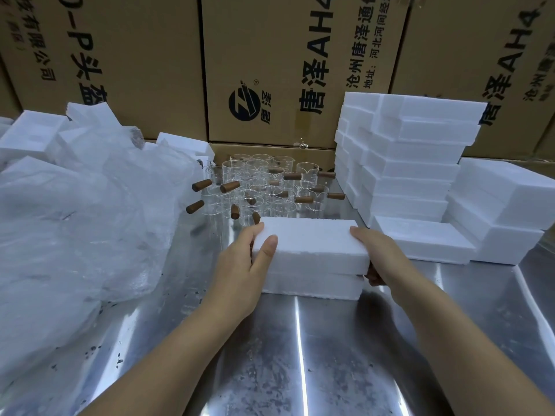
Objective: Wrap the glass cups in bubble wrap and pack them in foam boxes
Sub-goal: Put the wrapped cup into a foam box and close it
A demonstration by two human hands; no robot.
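A white foam box (312, 250) sits on the metal table (300, 355) in front of me, its lid resting on its lower half. My left hand (240, 271) grips the box's left end, thumb on top. At the right end my right hand (378, 253) holds it, fingers wrapped under the lid's edge. Behind the box stand several clear glass cups (258, 181) with brown wooden handles. A big heap of bubble wrap (75, 211) lies to the left.
Stacks of closed white foam boxes (405, 163) rise at the right, with lower ones (498, 211) beside them. Open foam halves (27, 136) lie behind the bubble wrap. Large printed cardboard cartons (270, 70) wall off the back.
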